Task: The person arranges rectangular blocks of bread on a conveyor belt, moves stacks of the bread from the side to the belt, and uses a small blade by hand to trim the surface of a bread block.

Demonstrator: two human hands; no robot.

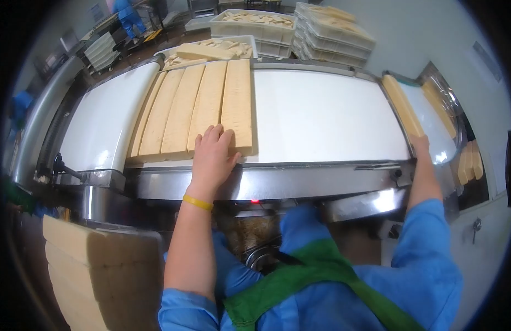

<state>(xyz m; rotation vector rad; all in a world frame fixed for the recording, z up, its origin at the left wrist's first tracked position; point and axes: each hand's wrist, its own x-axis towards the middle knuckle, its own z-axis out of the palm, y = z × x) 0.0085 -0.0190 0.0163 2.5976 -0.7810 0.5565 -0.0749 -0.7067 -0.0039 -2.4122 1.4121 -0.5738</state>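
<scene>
My left hand (pixel 214 154), with a yellow band on its wrist, rests on the near ends of the long pale loaves (pixel 203 99) lying side by side on the white belt (pixel 321 116). Its fingers are a little apart and touch the two rightmost loaves. At the belt's right end, my right hand (pixel 420 148) grips the near end of a single long loaf (pixel 401 105). That loaf lies at the gap between the main belt and a smaller belt (pixel 429 116). Another loaf (pixel 438 107) lies farther right.
Stacked loaves (pixel 95 270) stand at the lower left. Behind the belt are crates of pale pieces (pixel 255 33) and stacked trays (pixel 332 38). A metal rail (pixel 288 182) runs along the belt's near edge. A person in blue (pixel 129 17) is far back left.
</scene>
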